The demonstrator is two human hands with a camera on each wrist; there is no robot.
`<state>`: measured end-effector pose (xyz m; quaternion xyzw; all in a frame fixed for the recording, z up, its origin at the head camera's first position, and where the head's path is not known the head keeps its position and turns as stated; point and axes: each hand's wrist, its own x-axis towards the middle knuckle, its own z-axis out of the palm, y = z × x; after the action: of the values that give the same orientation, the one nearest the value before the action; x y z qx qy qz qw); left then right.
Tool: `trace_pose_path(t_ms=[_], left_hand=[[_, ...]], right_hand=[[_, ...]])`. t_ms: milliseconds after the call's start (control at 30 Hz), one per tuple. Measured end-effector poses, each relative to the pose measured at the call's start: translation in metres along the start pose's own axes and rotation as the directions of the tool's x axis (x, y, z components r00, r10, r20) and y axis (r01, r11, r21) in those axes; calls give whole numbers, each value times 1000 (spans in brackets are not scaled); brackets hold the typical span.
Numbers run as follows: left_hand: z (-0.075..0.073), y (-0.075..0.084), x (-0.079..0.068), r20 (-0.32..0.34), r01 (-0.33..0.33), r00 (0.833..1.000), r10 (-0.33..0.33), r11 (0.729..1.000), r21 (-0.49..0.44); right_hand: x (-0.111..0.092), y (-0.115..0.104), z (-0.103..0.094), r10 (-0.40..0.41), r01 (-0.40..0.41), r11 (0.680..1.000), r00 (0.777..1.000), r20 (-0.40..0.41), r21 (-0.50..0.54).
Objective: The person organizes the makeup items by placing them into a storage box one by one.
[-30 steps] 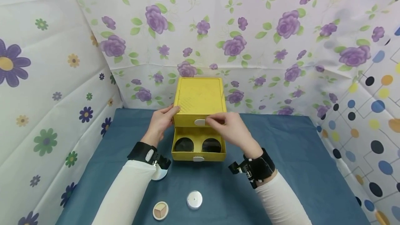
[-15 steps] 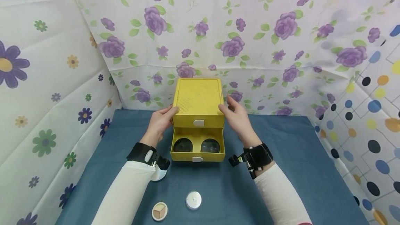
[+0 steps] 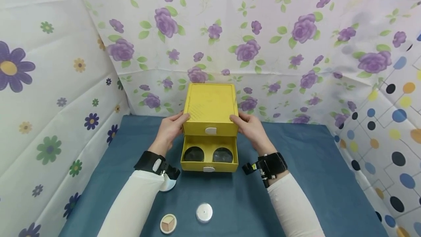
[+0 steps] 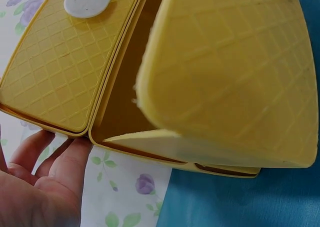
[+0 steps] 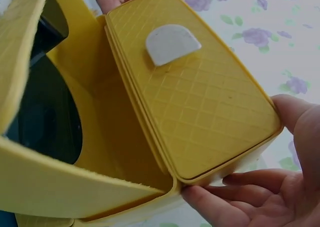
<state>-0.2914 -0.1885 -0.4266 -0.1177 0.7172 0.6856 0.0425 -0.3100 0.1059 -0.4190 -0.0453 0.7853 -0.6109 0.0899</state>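
A yellow two-tier drawer box (image 3: 210, 103) stands at the back of the table, its upper drawer (image 5: 200, 92) pushed in. The lower drawer (image 3: 192, 165) is pulled out and holds two dark round discs (image 3: 223, 154). My left hand (image 3: 169, 131) grips the upper tier's left side, thumb on the top edge and fingers along the side wall. Opposite it, my right hand (image 3: 251, 129) holds the right side the same way, fingers low on the wall in the right wrist view. Each drawer front carries a white tab (image 3: 211, 131).
On the blue tablecloth (image 3: 296, 178) nearer me lie a round three-section makeup palette (image 3: 168, 224) and a silver-white round container (image 3: 204, 213). A pale round object (image 3: 169, 184) is partly hidden by my left wrist. A flowered cloth (image 3: 263, 46) hangs right behind the box.
My right hand has left the upper drawer's white tab and moved right to grip the box's right side. The left hand has kept its hold, and the drawers look unchanged.
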Motion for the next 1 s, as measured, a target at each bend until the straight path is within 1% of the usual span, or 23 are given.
trace_pose_path(t_ms=[300,467,633,700,833,900,1000], left_hand=[[3,0,-2,24,-24,999,24,999,-22],[4,-2,-5,20,-41,999,42,999,-30],[3,-4,-8,8,-52,999,52,998,-35],[3,-5,-9,1,-64,998,64,998,-22],[6,-6,-11,-6,-100,995,100,994,33],[7,-6,-12,4,-120,993,120,991,52],[5,-7,-14,34,-142,989,141,989,47]], right_hand=[[-5,6,2,-31,34,998,997,-68,50],[-6,9,7,-42,51,995,993,-106,83],[-4,11,12,-37,50,994,991,-125,99],[-4,11,13,-31,44,994,992,-124,104],[-5,10,12,-6,22,994,988,-151,105],[-5,10,11,1,16,994,987,-162,105],[-5,10,11,5,13,995,985,-173,103]])
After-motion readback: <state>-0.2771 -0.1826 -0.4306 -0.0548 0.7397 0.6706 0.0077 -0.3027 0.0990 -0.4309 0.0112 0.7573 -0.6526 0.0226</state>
